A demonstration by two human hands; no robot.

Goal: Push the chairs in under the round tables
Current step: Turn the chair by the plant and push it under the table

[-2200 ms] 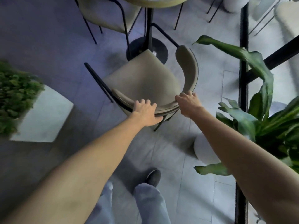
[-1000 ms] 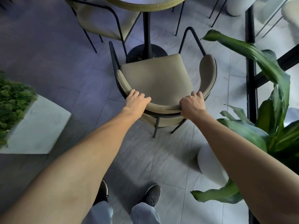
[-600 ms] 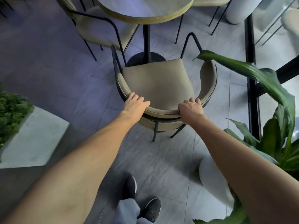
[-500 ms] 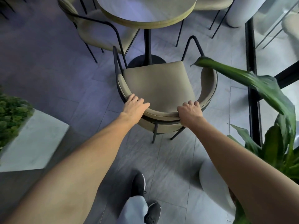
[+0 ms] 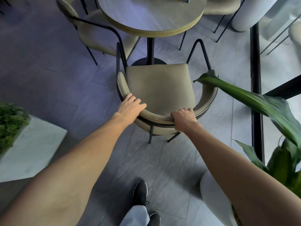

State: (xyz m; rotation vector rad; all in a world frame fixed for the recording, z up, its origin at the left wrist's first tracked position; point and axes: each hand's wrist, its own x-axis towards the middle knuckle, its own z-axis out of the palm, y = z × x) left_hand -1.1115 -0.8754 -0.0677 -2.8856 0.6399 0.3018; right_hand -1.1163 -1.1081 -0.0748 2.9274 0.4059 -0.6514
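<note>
While my right hand [image 5: 184, 119] curls round the chair [image 5: 156, 88] back, my left hand [image 5: 130, 108] lies flat-fingered on it. The chair faces the round worktop [image 5: 151, 13], its seat front by the pedestal [image 5: 150, 49].

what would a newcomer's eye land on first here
The beige chair, centre, facing the round table at top, seat not yet under it. The left hand lies on its curved backrest and the right hand grips it. A big green leaf crosses the chair's arm at right.
</note>
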